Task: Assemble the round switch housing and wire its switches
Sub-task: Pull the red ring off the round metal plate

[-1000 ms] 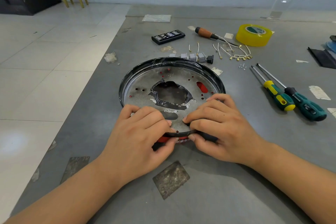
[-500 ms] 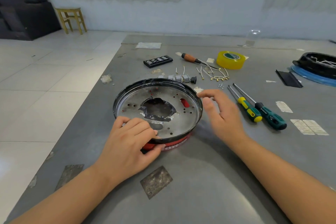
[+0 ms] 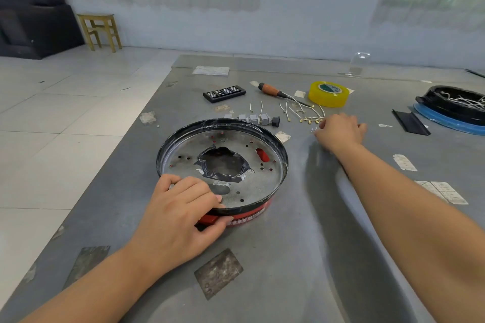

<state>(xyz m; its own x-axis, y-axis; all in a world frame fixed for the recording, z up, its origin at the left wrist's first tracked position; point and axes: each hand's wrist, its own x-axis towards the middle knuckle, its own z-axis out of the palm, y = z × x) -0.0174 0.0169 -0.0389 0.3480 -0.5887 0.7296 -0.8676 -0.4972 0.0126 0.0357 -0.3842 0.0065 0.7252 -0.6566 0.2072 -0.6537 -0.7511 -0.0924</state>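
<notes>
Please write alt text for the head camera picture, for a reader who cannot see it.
A person's left hand grips the near rim of a round black housing on a grey table, while the right hand reaches to small screws beyond it. Behind lie grey switches, short wires, yellow tape and a screwdriver.

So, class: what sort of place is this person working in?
Probably an informal workshop set up in a tiled room: a scuffed grey worktable carries a screwdriver, yellow tape and loose switches.
</notes>
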